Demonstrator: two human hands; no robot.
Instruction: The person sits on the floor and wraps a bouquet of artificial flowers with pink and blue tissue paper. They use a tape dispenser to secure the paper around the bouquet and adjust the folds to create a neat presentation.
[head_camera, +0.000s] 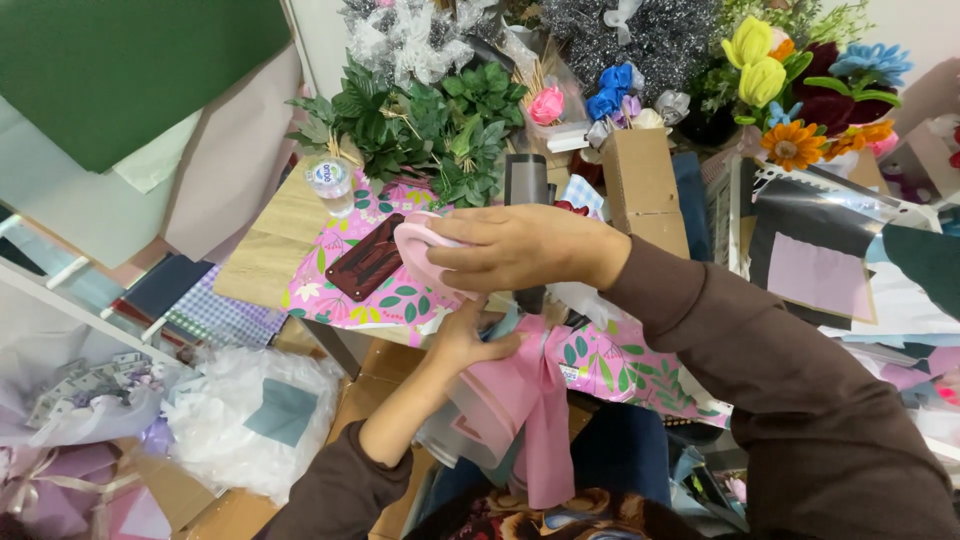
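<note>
Ribbon (545, 420), pink and wide, hangs in folds at the near edge of the desk (268, 240), pinched at its upper end by the left hand (470, 345), whose grip is closed on the fabric. Just above it, the right hand (520, 245) curls shut around a pale pink ribbon roll (420, 255), held over the floral-print wrapping paper (610, 365) that covers the desk. A dark red flat case (366, 258) lies on that paper just left of the roll. Farther off stand green foliage (420, 125), a clear bottle (330, 185) and a brown cardboard box (640, 185). Colourful artificial flowers (790, 90) crowd the far right; white plastic wrap (250, 415) sits near left.
</note>
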